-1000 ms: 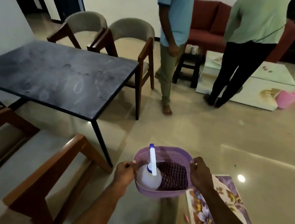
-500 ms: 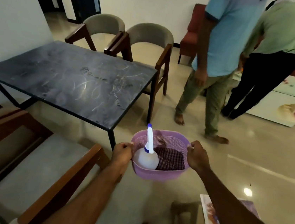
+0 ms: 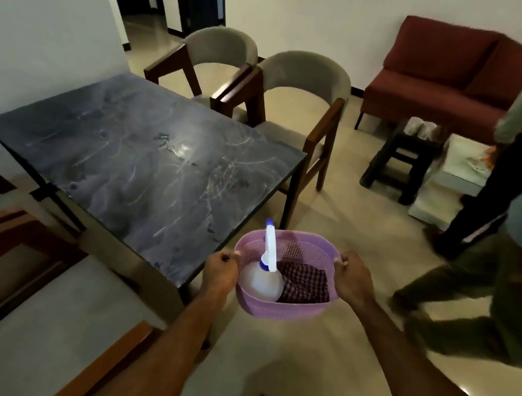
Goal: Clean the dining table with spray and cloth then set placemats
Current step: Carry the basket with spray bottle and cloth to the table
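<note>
I carry a purple plastic basket in the air just off the near right corner of the dark dining table. My left hand grips its left rim and my right hand grips its right rim. Inside stand a white spray bottle with a blue-tipped nozzle and a folded dark checked cloth. The tabletop is smeared with pale streaks. No placemats are in view.
Two grey-cushioned wooden chairs stand at the table's far side, and another chair is at near left. Two people move at the right. A red sofa and a dark stool are behind.
I have moved closer to the table with the basket held the same way. The two people have shifted to the right edge of view. The floral mat on the floor has dropped out of view.
</note>
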